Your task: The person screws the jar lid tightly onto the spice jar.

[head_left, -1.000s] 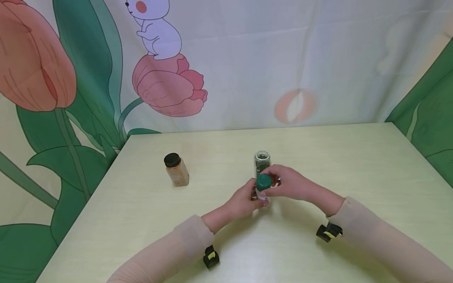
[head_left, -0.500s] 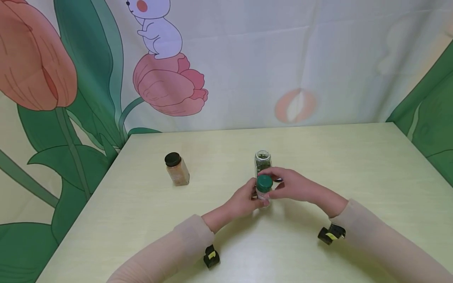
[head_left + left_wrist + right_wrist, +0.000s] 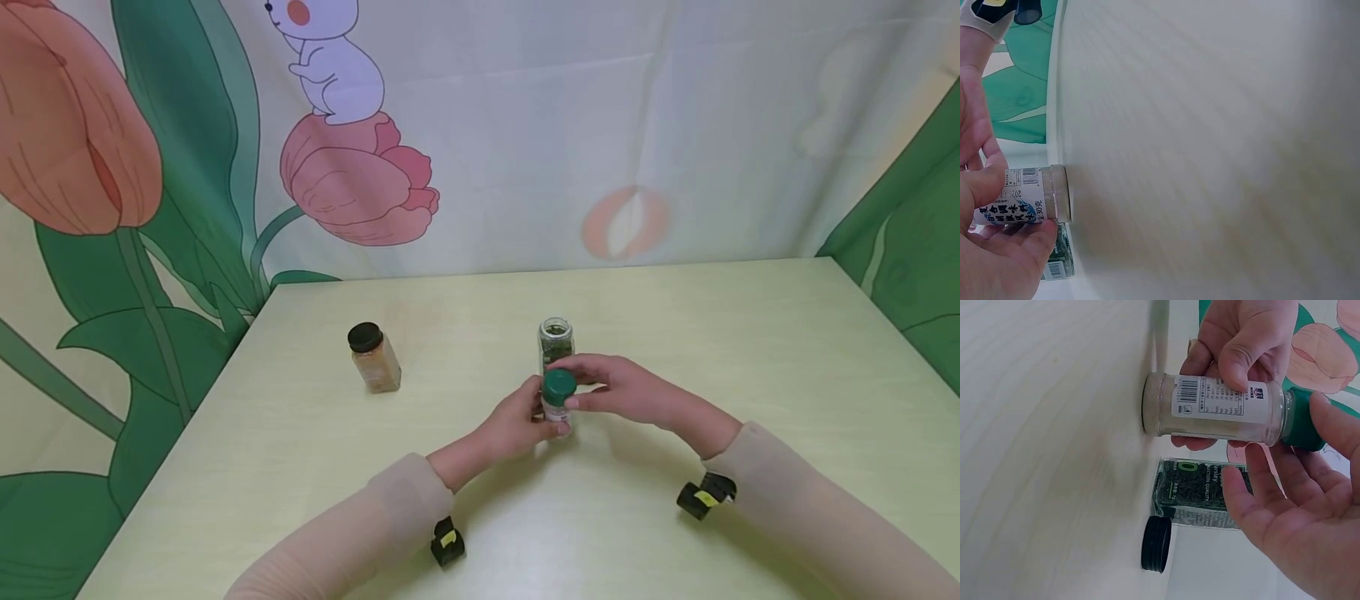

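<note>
A clear seasoning bottle [image 3: 1219,407] with a white label and pale powder stands upright on the table. My left hand [image 3: 516,423] holds it round the body, thumb over the label in the right wrist view. My right hand [image 3: 626,388] has its thumb and fingers about the green cap [image 3: 558,387] on top. In the right wrist view the thumb lies against that cap and some fingertips are hidden behind it. Just behind stands a lidless glass parsley jar [image 3: 556,337], partly covered by my right hand. A black lid [image 3: 1156,544] lies beside this jar.
A square jar [image 3: 377,367] of orange-brown powder with a black lid stands to the left on the pale table [image 3: 262,467]. A printed cloth backdrop [image 3: 510,150] hangs along the table's far edge.
My right hand has turned slightly about the green cap and shifted a little right, its thumb moving to the cap's right side. My left hand and the bottle stay in place.
</note>
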{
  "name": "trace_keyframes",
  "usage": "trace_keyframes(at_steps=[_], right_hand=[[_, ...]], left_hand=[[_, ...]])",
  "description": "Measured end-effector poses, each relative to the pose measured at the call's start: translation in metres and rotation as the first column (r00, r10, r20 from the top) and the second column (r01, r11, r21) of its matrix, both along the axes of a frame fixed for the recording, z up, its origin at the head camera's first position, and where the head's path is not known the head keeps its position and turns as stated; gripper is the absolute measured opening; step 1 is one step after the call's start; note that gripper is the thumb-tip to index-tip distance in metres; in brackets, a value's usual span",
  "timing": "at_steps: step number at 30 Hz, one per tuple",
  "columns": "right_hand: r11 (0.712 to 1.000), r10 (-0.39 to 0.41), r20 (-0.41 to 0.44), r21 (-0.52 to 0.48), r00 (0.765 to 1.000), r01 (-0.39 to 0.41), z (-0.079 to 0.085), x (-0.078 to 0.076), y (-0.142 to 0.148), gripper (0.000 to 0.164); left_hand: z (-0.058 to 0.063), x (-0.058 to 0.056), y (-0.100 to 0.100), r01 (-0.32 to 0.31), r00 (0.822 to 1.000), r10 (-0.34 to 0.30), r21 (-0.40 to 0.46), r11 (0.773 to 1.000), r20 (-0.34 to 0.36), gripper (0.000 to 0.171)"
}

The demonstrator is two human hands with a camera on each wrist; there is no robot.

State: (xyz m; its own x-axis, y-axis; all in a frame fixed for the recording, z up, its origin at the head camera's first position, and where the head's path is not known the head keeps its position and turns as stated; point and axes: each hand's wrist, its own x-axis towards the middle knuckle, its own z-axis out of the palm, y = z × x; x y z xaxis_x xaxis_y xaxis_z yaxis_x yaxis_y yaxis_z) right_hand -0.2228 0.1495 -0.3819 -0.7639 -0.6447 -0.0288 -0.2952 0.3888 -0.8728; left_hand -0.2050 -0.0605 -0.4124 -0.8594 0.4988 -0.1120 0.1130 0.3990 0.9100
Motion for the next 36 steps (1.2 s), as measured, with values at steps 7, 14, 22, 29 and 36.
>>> trace_keyframes(at_steps=[7, 14, 22, 29, 36], right_hand=[[0.999, -0.035, -0.057, 0.013, 0.998, 0.035, 0.002, 0.002, -0.004, 0.043], [0.998, -0.055, -0.045, -0.009, 0.997, 0.055, 0.003, 0.004, -0.006, 0.041], [0.994, -0.101, -0.021, -0.039, 0.995, 0.100, -0.002, 0.005, -0.010, 0.038], [0.991, -0.132, -0.010, -0.039, 0.991, 0.131, -0.003, 0.005, -0.011, 0.039], [1.000, -0.003, 0.039, -0.019, 0.999, 0.004, 0.001, 0.001, -0.003, 0.062]], left_hand=[[0.001, 0.000, 0.000, -0.008, 1.000, 0.008, -0.002, 1.000, 0.011, 0.047], [0.000, 0.000, 0.000, 0.005, 1.000, -0.005, 0.002, 1.000, 0.013, 0.047], [0.000, 0.000, -0.001, 0.016, 1.000, -0.016, 0.011, 1.000, 0.006, 0.047], [0.000, 0.001, -0.002, 0.022, 1.000, -0.022, 0.009, 1.000, -0.003, 0.046], [0.001, 0.001, -0.003, 0.022, 1.000, -0.022, 0.006, 1.000, -0.005, 0.047]])
